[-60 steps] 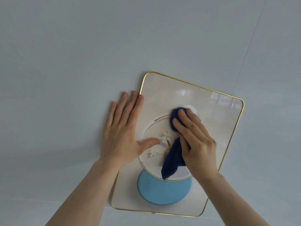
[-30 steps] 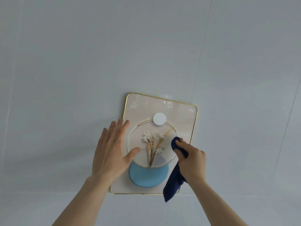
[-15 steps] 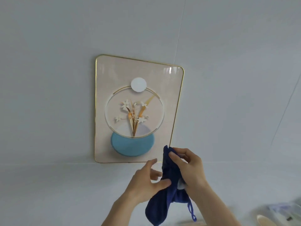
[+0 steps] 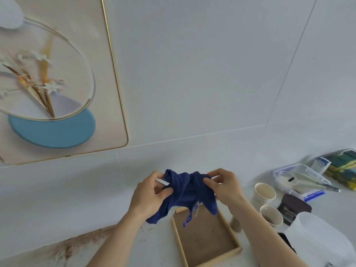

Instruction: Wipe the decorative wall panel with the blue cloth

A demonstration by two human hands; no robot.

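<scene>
Both hands pinch the bunched blue cloth (image 4: 187, 191) between them in mid-air: the left hand (image 4: 149, 195) grips its left end, the right hand (image 4: 224, 186) its right. It hangs above a wooden tray (image 4: 207, 237), and the decorative wall panel (image 4: 113, 120) sits well apart at upper left.

Soft, even, bright light fills the scene, leaving only faint shadows under the forearms on the pale white desk (image 4: 158, 247) and no harsh glare on the glossy white tiled wall (image 4: 192, 74). Wide-angle distortion bends the tile seams and skews the gold-rimmed cream decorative wall panel (image 4: 107, 120) at the left edge. The translucent white plastic container (image 4: 317, 237) at lower right is blurred.
</scene>
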